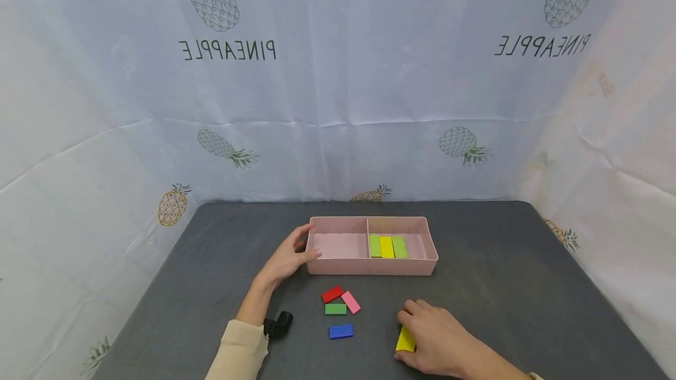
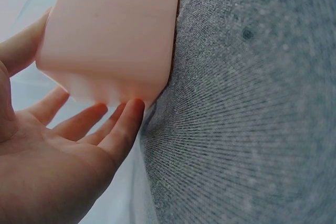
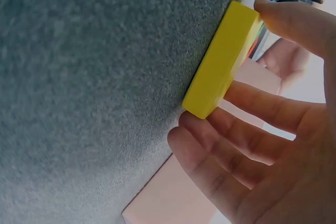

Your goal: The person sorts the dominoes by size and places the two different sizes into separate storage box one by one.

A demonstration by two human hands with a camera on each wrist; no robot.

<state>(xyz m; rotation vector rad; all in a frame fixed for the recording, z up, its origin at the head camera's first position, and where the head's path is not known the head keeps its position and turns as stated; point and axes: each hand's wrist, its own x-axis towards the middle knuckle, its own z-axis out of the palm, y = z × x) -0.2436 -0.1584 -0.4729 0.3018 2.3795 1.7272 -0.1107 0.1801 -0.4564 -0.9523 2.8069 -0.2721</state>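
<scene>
A pink two-compartment box (image 1: 372, 267) stands on the table, and my left hand (image 1: 286, 258) holds its left end. In the left wrist view the thumb lies at the upper rim and the fingertips touch the end wall of the box (image 2: 113, 30). At the front right, my right hand (image 1: 440, 338) pinches a yellow block (image 1: 405, 340) between thumb and fingers. The right wrist view shows this yellow block (image 3: 218, 61) right at the table surface. Inside the box's right compartment, a yellow block (image 1: 386, 247) lies between two light green blocks (image 1: 400, 247).
Between the hands and in front of the box lie a red block (image 1: 332, 294), a pink block (image 1: 351, 302), a green block (image 1: 335, 309) and a blue block (image 1: 341, 331). A pineapple-print cloth (image 1: 338, 87) hangs behind the dark table (image 1: 491, 274).
</scene>
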